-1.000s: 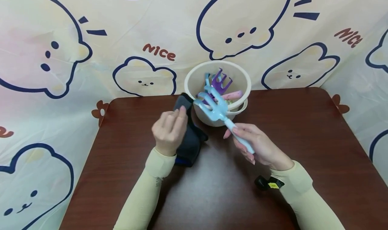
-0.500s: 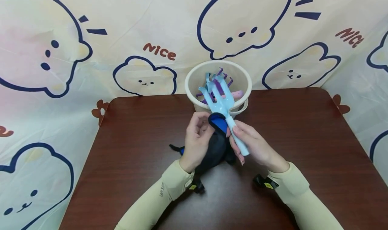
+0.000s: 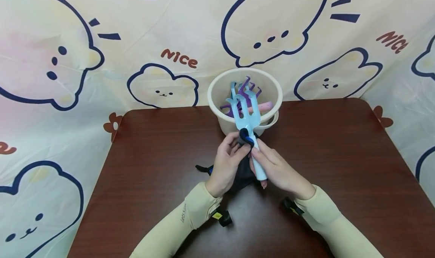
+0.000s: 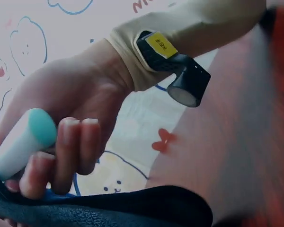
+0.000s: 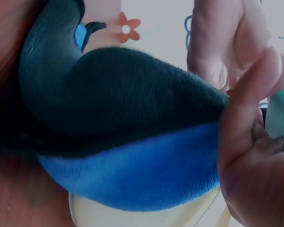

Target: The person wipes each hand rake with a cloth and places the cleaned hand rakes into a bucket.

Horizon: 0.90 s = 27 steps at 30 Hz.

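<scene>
My right hand (image 3: 278, 169) grips the pale blue handle of a hand fork (image 3: 247, 118), whose tines point up and away over the near rim of a bucket. The handle's teal end (image 4: 41, 127) shows in the left wrist view. My left hand (image 3: 225, 165) pinches the edge of a soft black cloth piece (image 3: 242, 178) with a blue lining (image 5: 146, 170); its full shape is hidden. That edge lies against the fork's neck, between the hands. In the right wrist view, fingers touch the cloth at its right end.
Behind the hands stands a white bucket (image 3: 228, 125) with a side handle. Inside are a purple fork-like tool (image 3: 244, 88), a pink handle (image 3: 265, 107) and other blue and purple pieces. A brown table (image 3: 153, 144) lies below, with a printed backdrop (image 3: 204, 27) behind it.
My left hand has come right and taken up the cloth, bringing it against the fork. The fork has turned more upright, and my right hand has moved slightly left.
</scene>
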Motion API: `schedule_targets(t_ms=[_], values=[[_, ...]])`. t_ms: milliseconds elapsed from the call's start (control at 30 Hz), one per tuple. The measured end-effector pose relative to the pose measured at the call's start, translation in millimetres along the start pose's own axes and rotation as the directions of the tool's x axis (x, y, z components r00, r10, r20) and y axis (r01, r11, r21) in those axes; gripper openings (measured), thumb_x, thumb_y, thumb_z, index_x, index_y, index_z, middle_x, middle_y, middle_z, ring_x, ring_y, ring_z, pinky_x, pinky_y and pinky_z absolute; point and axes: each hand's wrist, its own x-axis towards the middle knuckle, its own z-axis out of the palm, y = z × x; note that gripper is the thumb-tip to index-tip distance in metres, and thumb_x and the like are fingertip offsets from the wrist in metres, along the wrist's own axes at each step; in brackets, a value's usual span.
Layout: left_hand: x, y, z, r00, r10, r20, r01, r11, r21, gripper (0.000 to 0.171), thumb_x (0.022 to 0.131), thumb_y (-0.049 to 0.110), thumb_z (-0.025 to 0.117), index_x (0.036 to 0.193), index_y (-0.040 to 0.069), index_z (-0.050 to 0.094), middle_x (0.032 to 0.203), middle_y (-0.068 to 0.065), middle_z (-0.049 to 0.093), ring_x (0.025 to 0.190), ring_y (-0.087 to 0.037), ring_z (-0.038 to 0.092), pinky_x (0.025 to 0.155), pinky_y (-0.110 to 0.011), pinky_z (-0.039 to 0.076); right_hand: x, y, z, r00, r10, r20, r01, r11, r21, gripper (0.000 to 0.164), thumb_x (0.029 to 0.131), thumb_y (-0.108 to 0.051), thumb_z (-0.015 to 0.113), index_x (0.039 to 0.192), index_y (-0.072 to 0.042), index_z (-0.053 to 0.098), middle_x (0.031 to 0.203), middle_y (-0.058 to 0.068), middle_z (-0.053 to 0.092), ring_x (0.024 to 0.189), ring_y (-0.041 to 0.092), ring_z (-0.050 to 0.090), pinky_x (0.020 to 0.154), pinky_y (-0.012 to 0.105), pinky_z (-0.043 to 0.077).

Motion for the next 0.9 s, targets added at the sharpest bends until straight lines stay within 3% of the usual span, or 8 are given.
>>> schedule_targets(t_ms=[100,167,267,367,567,700,833,900], values=[[1.1,1.7,-1.9,0.999,-0.027,0.033,0.024,0.997,0.076,0.033,0.097,0.008,0.056,0.129,0.0,0.053,0.126,-0.013,0.057,0.115,-0.019,0.055,0.106,-0.037,0.044,0,1,0,0.999,0.03,-0.022,-0.032,0.995,-0.098,0.021,0.108,-0.023,0.035,0.115,-0.007,0.046,0.066,0.012,0.053,0.04,0.019,0.053,0.037,0.033,0.051],[2.2,3.5,-4.0,0.999,-0.007,0.041,0.002,0.992,0.124,0.03,0.098,0.009,0.054,0.127,0.001,0.055,0.123,-0.014,0.058,0.112,-0.018,0.056,0.106,-0.041,0.043,0,1,-1,0.999,0.032,-0.037,-0.037,0.989,-0.145,0.017,0.107,-0.022,0.04,0.112,-0.009,0.049,0.065,0.009,0.053,0.039,0.018,0.052,0.037,0.032,0.051],[3.7,7.1,-9.1,0.998,0.06,0.015,-0.062,0.985,0.159,0.026,0.1,0.011,0.052,0.123,0.002,0.059,0.116,-0.008,0.062,0.107,-0.019,0.056,0.104,-0.04,0.043,-1,-2,-4,0.998,-0.024,-0.052,0.015,0.986,-0.165,0.012,0.105,-0.019,0.044,0.107,-0.009,0.051,0.066,0.009,0.056,0.042,0.017,0.053,0.037,0.034,0.051],[4.4,11.7,-14.2,0.994,0.105,-0.026,-0.101,0.987,0.126,0.028,0.103,0.015,0.048,0.123,0.001,0.061,0.11,-0.001,0.064,0.103,-0.02,0.055,0.096,-0.035,0.044,-1,-4,-9,0.987,-0.123,-0.107,0.104,0.98,-0.172,0.008,0.103,-0.013,0.047,0.104,-0.009,0.054,0.071,0.01,0.061,0.047,0.014,0.053,0.037,0.033,0.05],[6.4,19.4,-19.7,0.997,0.08,0.018,-0.08,0.997,0.016,0.031,0.105,0.022,0.045,0.12,-0.001,0.06,0.102,0.002,0.066,0.095,-0.02,0.06,0.087,-0.026,0.053,-1,-6,-20,0.916,-0.303,-0.263,0.249,0.943,-0.219,0.013,0.097,-0.003,0.051,0.104,-0.006,0.062,0.112,0.009,0.06,0.098,0.014,0.055,0.077,0.032,0.052],[6.9,21.9,-20.6,0.994,0.076,0.08,-0.078,0.997,0.028,0.031,0.104,0.018,0.046,0.122,-0.005,0.058,0.101,0.007,0.07,0.09,-0.018,0.063,0.083,-0.026,0.056,-1,-5,-22,0.92,-0.31,-0.242,0.274,0.946,-0.171,0.015,0.096,0.0,0.049,0.1,-0.005,0.063,0.135,0.011,0.048,0.121,0.02,0.044,0.09,0.039,0.046],[8.9,22.7,-23.3,0.988,0.083,0.133,-0.09,0.995,0.049,0.033,0.104,0.014,0.046,0.127,-0.007,0.054,0.104,0.009,0.072,0.088,-0.018,0.064,0.08,-0.025,0.057,-1,-4,-22,0.938,-0.268,-0.221,0.235,0.958,-0.161,0.015,0.099,-0.004,0.048,0.098,-0.005,0.063,0.116,0.009,0.058,0.108,0.017,0.051,0.082,0.034,0.048],[11.3,22.7,-25.9,0.985,0.08,0.153,-0.087,0.995,0.042,0.031,0.104,0.013,0.045,0.126,-0.005,0.055,0.102,0.008,0.071,0.086,-0.017,0.064,0.079,-0.024,0.056,-1,-4,-22,0.933,-0.264,-0.244,0.229,0.96,-0.16,0.015,0.1,-0.005,0.047,0.097,-0.005,0.062,0.104,0.008,0.059,0.098,0.016,0.053,0.077,0.031,0.048]])
